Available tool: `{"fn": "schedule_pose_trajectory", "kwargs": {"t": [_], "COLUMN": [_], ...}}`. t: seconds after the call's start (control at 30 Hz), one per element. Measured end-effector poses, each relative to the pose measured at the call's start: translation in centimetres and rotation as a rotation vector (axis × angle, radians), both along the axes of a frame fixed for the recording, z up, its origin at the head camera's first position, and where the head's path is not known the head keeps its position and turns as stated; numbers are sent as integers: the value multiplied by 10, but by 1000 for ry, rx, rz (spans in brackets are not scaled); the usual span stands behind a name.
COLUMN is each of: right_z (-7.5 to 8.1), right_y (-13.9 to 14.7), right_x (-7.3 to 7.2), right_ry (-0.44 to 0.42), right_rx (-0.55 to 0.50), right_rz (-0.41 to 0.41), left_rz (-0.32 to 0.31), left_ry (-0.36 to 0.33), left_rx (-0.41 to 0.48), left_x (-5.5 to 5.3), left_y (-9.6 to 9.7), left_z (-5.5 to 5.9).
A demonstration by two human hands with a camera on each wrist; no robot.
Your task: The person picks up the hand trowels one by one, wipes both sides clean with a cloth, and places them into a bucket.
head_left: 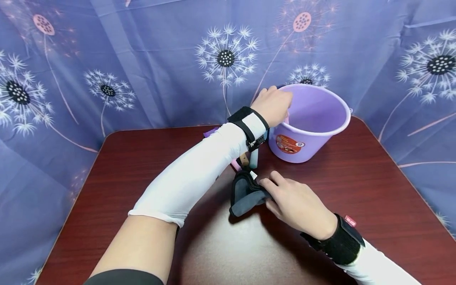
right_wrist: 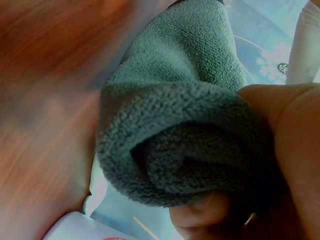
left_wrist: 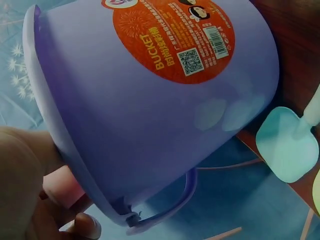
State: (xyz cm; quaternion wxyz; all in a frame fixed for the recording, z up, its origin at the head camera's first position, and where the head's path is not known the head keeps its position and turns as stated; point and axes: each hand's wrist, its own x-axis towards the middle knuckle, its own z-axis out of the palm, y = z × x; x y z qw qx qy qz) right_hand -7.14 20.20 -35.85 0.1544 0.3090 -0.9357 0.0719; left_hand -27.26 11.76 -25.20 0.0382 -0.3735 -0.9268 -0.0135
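Note:
My left hand point(head_left: 272, 105) is at the near-left rim of a purple bucket point(head_left: 306, 146). Its fingers curl round a pink cylindrical thing point(left_wrist: 64, 187), seen in the left wrist view just at the rim; the rest of that thing is hidden by the hand and the bucket wall. My right hand point(head_left: 301, 202) pinches one end of a dark grey towel point(head_left: 247, 202) with black edging and a small white tag. In the right wrist view the fluffy towel point(right_wrist: 200, 55) is rolled and folded, with thumb and fingers on either side.
Partly hidden by the left forearm lie a pink handle point(head_left: 236, 164), a wooden piece point(head_left: 244, 159), a pale blue-green handle point(head_left: 253, 159) and something purple point(head_left: 210, 132). A mint-coloured spatula point(left_wrist: 287, 145) is beside the bucket. A flowered blue curtain point(head_left: 160, 59) borders the table point(head_left: 124, 158).

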Motion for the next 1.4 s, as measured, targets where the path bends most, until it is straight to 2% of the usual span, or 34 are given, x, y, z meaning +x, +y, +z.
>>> {"fn": "schedule_pose_trajectory", "kwargs": {"t": [0.1, 0.27, 0.5, 0.63, 0.77, 0.97, 1.13, 1.27, 1.4], "right_z": [-1, -3, -5, -4, -3, 2, 6, 9, 12], "right_y": [-1, -3, -5, -5, -6, -5, -4, -3, -3], "right_x": [0, -1, -2, -2, -3, -3, -3, -2, -1], "right_ry": [4, 2, 4, 8, 4, 7, 1, -2, -3], "right_rx": [2, 9, 7, -3, -4, 11, 11, 3, -3], "right_rz": [7, 14, 26, 32, 36, 28, 18, 12, 5], "left_rz": [31, 50, 33, 14, 36, 122, 232, 320, 382], "left_ry": [-22, -97, -139, -181, -222, -181, -137, -129, -143], "left_rx": [30, 71, 119, 217, 335, 423, 473, 483, 479], "left_x": [-4, -8, -6, -3, 2, 10, 15, 18, 20], "left_y": [-1, -3, -15, -26, -41, -67, -88, -106, -123], "left_z": [-2, -4, 0, 7, 17, 30, 33, 24, 3]}}
